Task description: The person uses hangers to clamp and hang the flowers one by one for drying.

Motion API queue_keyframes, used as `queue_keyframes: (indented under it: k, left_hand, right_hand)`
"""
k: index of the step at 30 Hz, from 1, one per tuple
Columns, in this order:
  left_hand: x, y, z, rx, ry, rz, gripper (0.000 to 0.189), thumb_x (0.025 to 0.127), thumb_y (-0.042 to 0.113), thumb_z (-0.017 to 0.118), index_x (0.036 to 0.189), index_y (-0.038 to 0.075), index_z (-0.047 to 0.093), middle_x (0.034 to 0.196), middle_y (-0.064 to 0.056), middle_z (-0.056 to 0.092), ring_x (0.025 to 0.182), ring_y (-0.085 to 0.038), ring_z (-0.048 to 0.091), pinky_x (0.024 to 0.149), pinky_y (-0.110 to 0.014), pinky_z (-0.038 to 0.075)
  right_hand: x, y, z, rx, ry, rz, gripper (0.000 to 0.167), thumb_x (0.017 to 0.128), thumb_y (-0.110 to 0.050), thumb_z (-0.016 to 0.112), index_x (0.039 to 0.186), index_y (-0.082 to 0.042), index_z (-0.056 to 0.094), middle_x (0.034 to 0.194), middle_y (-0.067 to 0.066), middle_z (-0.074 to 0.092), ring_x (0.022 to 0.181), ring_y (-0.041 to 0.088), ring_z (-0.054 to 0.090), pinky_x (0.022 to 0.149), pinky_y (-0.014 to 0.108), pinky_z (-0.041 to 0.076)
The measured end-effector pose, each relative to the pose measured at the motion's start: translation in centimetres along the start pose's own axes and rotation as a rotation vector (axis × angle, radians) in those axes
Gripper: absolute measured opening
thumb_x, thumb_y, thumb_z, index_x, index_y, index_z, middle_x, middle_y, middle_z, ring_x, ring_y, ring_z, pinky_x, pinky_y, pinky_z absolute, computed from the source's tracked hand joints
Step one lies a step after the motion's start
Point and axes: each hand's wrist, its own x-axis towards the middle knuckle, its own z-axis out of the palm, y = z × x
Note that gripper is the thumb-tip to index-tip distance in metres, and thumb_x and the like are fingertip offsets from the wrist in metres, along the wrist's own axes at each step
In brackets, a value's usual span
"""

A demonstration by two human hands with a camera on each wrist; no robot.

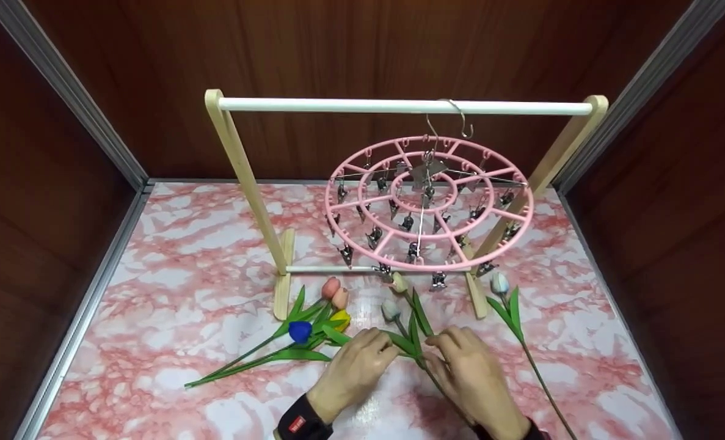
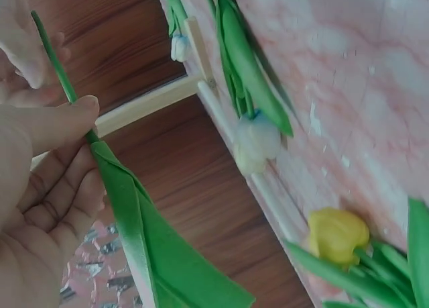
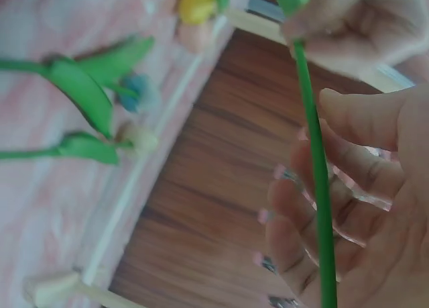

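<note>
My left hand (image 1: 359,363) pinches a tulip's green stem between thumb and fingertips, just at the base of its leaf (image 2: 134,207); both wrist views leave its blossom out of frame. The stem (image 3: 322,207) runs across the loosely curved fingers of my right hand (image 1: 475,373), whose thumb stands apart from it. Beyond the hands lie two pale tulips, one bluish white (image 1: 391,310) and one cream (image 1: 400,282). Left of my left hand are a blue tulip (image 1: 300,332), a yellow tulip (image 1: 341,319) and pink tulips (image 1: 331,287).
A wooden rack with a white top bar (image 1: 338,105) stands behind the flowers. From it hangs a pink round clip hanger (image 1: 368,255) with several metal clips. Another pale tulip (image 1: 499,283) lies on the right. Dark wood-grain walls (image 1: 362,49) enclose the marbled tabletop (image 1: 154,342).
</note>
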Motion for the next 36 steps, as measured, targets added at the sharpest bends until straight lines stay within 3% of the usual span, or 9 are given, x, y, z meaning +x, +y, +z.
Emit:
queue_keyframes:
  k: [2,5,9,14,21,24,27,31,36]
  left_hand:
    - [-0.1,-0.3,-0.4,-0.025,0.017,-0.004,0.013,0.084,0.007,0.072,0.09,0.018,0.072,0.091,0.005,0.068,0.085,-0.012,0.064,0.079,-0.023,0.056]
    - [-0.1,-0.7,-1.2,-0.055,0.04,-0.011,0.012,0.085,0.008,0.072,0.092,0.017,0.074,0.092,0.004,0.07,0.086,-0.012,0.065,0.082,-0.024,0.057]
    - [-0.1,-1.1,-2.4,-0.1,0.062,-0.027,0.017,0.084,0.002,0.071,0.095,0.015,0.075,0.091,0.003,0.069,0.085,-0.012,0.063,0.08,-0.023,0.056]
    - [-0.1,-1.5,-3.2,-0.165,0.091,-0.076,0.009,0.092,0.006,0.073,0.097,0.013,0.076,0.091,0.004,0.068,0.085,-0.011,0.064,0.078,-0.021,0.056]
    - [-0.2,-1.4,-3.6,-0.223,0.14,-0.129,0.008,0.09,0.01,0.081,0.095,0.012,0.075,0.089,0.003,0.068,0.083,-0.01,0.065,0.076,-0.022,0.056]
    - [-0.2,-1.3,-3.5,-0.249,0.152,-0.154,0.003,0.094,0.011,0.078,0.096,0.011,0.075,0.09,0.002,0.069,0.083,-0.011,0.065,0.076,-0.022,0.056]
    - [-0.2,-1.3,-3.4,-0.281,0.171,-0.178,0.001,0.096,0.011,0.077,0.097,0.01,0.075,0.091,0.002,0.069,0.083,-0.011,0.066,0.076,-0.022,0.057]
    - [-0.2,-1.1,-3.3,-0.302,0.177,-0.222,0.011,0.089,0.007,0.083,0.096,0.011,0.075,0.091,0.002,0.07,0.083,-0.011,0.067,0.076,-0.022,0.057]
    - [0.4,-0.5,-3.2,-0.307,0.159,-0.269,0.021,0.083,0.005,0.087,0.097,0.012,0.074,0.092,0.003,0.071,0.084,-0.011,0.068,0.076,-0.021,0.058]
  right_hand:
    - [0.2,0.2,-0.9,0.053,0.028,0.022,0.028,0.079,-0.013,0.092,0.1,-0.018,0.074,0.094,-0.005,0.067,0.088,0.012,0.065,0.075,0.026,0.056]
    - [0.5,0.3,-1.8,0.265,0.081,0.071,0.029,0.08,-0.003,0.089,0.103,-0.015,0.075,0.097,-0.005,0.069,0.09,0.011,0.066,0.08,0.019,0.054]
    - [0.8,0.5,-1.8,0.707,0.164,0.1,0.034,0.083,0.019,0.076,0.109,-0.004,0.073,0.102,0.005,0.07,0.095,0.013,0.068,0.086,0.017,0.056]
    - [1.2,0.6,-1.0,1.252,0.258,0.122,0.031,0.09,0.032,0.05,0.117,0.018,0.059,0.113,0.016,0.068,0.108,0.021,0.072,0.095,0.027,0.063]
    - [1.7,-0.1,0.1,1.737,0.332,0.218,0.032,0.103,0.02,0.043,0.124,0.004,0.061,0.119,0.012,0.074,0.114,0.025,0.074,0.101,0.036,0.063]
    - [2.0,-0.5,0.4,1.883,0.353,0.243,0.031,0.105,0.015,0.043,0.123,0.001,0.063,0.118,0.012,0.075,0.113,0.025,0.075,0.102,0.035,0.063]
    - [2.2,-0.7,0.8,1.949,0.386,0.253,0.031,0.106,0.014,0.042,0.121,0.001,0.065,0.116,0.013,0.076,0.11,0.025,0.076,0.101,0.035,0.063]
    - [2.5,-1.0,1.1,1.924,0.45,0.261,0.029,0.106,0.015,0.043,0.113,0.003,0.068,0.11,0.013,0.078,0.104,0.025,0.077,0.097,0.034,0.065]
    - [3.0,-1.4,1.3,1.905,0.536,0.26,0.019,0.101,0.013,0.054,0.105,0.005,0.07,0.104,0.015,0.079,0.098,0.027,0.079,0.093,0.035,0.067]
